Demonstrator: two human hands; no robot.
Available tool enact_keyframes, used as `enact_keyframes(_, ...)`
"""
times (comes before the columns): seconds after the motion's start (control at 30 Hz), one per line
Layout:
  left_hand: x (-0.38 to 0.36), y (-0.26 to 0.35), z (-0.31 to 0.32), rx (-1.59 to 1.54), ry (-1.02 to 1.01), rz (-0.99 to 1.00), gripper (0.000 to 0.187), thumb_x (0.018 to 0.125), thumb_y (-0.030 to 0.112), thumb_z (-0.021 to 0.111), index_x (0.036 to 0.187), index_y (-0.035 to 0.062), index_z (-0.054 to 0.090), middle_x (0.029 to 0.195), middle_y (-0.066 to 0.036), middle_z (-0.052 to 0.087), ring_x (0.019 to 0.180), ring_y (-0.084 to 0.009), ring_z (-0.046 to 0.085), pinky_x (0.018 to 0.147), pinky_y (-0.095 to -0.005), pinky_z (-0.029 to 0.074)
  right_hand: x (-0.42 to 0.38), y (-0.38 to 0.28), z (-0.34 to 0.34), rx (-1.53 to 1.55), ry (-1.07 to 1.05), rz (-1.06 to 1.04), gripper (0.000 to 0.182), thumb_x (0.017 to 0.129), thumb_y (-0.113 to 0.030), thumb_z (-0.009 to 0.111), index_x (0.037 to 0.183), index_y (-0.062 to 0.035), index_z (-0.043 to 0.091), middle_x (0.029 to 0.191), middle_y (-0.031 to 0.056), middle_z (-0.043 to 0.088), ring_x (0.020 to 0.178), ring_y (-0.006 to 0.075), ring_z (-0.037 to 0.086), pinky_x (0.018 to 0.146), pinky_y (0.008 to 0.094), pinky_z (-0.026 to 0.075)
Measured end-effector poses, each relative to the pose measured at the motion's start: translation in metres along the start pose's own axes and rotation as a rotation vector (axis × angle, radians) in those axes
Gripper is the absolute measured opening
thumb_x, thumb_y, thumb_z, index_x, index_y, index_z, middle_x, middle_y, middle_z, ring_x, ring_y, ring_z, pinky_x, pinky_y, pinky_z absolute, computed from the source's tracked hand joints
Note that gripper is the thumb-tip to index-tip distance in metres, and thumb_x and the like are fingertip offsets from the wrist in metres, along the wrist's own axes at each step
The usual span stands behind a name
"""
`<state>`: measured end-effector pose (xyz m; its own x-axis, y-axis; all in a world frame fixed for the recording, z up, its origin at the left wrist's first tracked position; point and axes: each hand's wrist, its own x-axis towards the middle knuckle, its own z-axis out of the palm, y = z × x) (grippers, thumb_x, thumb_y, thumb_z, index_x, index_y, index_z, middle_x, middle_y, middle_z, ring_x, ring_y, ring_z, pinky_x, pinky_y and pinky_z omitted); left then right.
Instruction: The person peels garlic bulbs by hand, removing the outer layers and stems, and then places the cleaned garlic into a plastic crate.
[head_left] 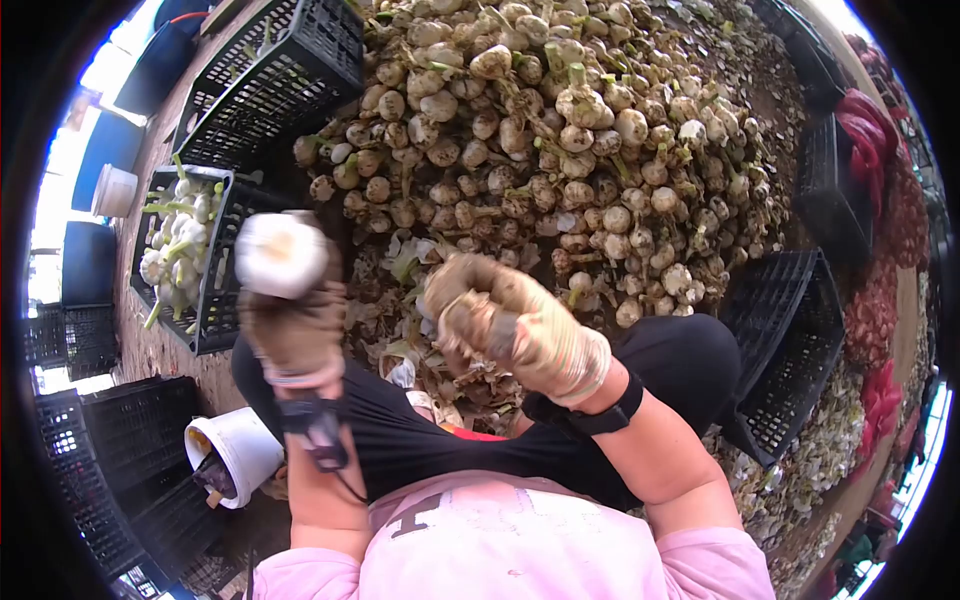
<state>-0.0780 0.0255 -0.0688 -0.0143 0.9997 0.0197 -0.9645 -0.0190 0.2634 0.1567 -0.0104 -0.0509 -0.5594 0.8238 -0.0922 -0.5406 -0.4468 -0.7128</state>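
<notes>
A clean white garlic bulb (282, 254) shows at the fingertips of my left hand (295, 325), which wears a soiled glove and is blurred by motion. Also gloved, my right hand (510, 325) is curled in front of my lap; whatever its fingers close on is too hidden and smeared to name. Beyond both hands spreads a large heap of dirty garlic bulbs (580, 195). Peeled skins and leaves (400, 262) lie on the ground between my hands and the heap. Cleaned garlic with green stems fills part of a black crate (212, 270) just left of my left hand.
Black crates stand at the upper left (275, 85), by my right knee (785, 340) and at the lower left (130, 440). A white bucket (245, 455) sits near my left elbow. Red net sacks (875, 330) line the far right.
</notes>
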Motion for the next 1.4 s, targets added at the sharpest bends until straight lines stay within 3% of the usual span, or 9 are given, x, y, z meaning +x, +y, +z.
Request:
enact_keyframes(0.17,0.049,0.093,-0.02,0.216,0.285,0.465,0.036,0.082,0.013,0.055,0.111,-0.0079,0.053,0.107,-0.025,0.059,0.099,-0.0312,0.061,0.076,-0.0374,0.057,-0.008,0.007,0.011,-0.526,0.099,-0.209,0.025,0.079,0.004,0.049,0.103,-0.0027,0.052,0.088,0.0093,0.056,0.072,0.0241,0.056,0.067,0.0318,0.046)
enact_keyframes(0.4,0.06,-0.169,-0.051,1.292,0.078,-0.724,0.028,0.082,0.01,0.058,0.109,0.0038,0.06,0.098,-0.008,0.064,0.074,-0.0137,0.061,0.06,-0.0232,0.049,-0.009,-0.003,-0.015,-0.777,0.086,-0.344,0.038,0.066,0.008,0.049,0.099,-0.01,0.056,0.09,0.0138,0.054,0.079,0.038,0.054,0.067,0.0422,0.046)
enact_keyframes(0.5,0.051,-0.255,-0.124,1.991,-0.5,-0.72,0.039,0.078,0.016,0.062,0.114,0.0034,0.057,0.113,-0.019,0.059,0.095,-0.0279,0.061,0.082,-0.0359,0.049,-0.01,-0.015,-0.021,-0.821,0.21,-0.376,0.024,0.07,-0.001,0.055,0.092,-0.0083,0.057,0.087,0.0136,0.054,0.081,0.0353,0.054,0.067,0.0423,0.043)
enact_keyframes(0.6,0.03,-0.302,-0.156,2.304,-0.596,-0.933,0.061,0.072,0.022,0.068,0.127,0.0129,0.044,0.115,-0.022,0.056,0.106,-0.0373,0.054,0.088,-0.0431,0.046,-0.014,-0.021,-0.035,-1.0,0.234,-0.451,0.019,0.072,-0.021,0.064,0.083,-0.0061,0.06,0.081,0.0146,0.055,0.076,0.0347,0.053,0.069,0.041,0.043)
enact_keyframes(0.83,0.022,-0.282,-0.168,1.751,-0.193,-0.717,0.06,0.072,0.02,0.068,0.124,0.0017,0.044,0.118,-0.019,0.055,0.108,-0.0295,0.055,0.094,-0.0378,0.044,-0.024,-0.027,-0.048,-0.747,0.548,-0.473,0.02,0.08,-0.018,0.061,0.068,-0.0034,0.055,0.08,0.013,0.052,0.07,0.0276,0.051,0.064,0.036,0.043)
enact_keyframes(0.97,0.052,-0.218,-0.097,0.412,0.251,-0.937,0.042,0.077,0.006,0.064,0.117,0.0032,0.051,0.098,-0.007,0.063,0.09,-0.0206,0.062,0.076,-0.0298,0.053,-0.029,-0.025,-0.068,-0.773,0.621,-0.401,0.031,0.084,-0.005,0.054,0.114,-0.0021,0.047,0.088,0.0026,0.05,0.075,0.008,0.047,0.068,0.0223,0.042)
enact_keyframes(1.17,0.046,-0.136,0.028,0.844,-0.148,-0.607,0.065,0.069,0.013,0.076,0.125,0.0031,0.044,0.104,-0.006,0.059,0.096,-0.0162,0.057,0.087,-0.0308,0.047,-0.012,-0.003,-0.076,0.39,0.199,-0.422,0.037,0.08,-0.016,0.068,0.11,-0.0013,0.052,0.095,0.003,0.06,0.081,0.0078,0.056,0.07,0.0206,0.047)
enact_keyframes(1.27,0.023,-0.119,0.058,1.37,-0.317,-0.333,0.06,0.058,0.006,0.08,0.113,0.0012,0.056,0.098,-0.007,0.06,0.088,-0.014,0.058,0.083,-0.0259,0.046,-0.011,-0.024,-0.058,-0.427,0.441,-0.302,0.033,0.082,-0.027,0.069,0.098,0.001,0.06,0.09,0.0037,0.063,0.079,0.0066,0.057,0.07,0.0242,0.048)
enact_keyframes(1.4,0.0,-0.094,0.074,1.781,-0.561,0.066,0.065,0.052,0.012,0.087,0.11,0.0048,0.059,0.102,-0.007,0.058,0.092,-0.018,0.058,0.079,-0.0306,0.049,-0.01,-0.023,-0.045,-0.395,0.332,-0.236,0.035,0.082,-0.025,0.067,0.104,0.0009,0.058,0.094,0.0024,0.063,0.083,0.0071,0.058,0.075,0.0245,0.049)
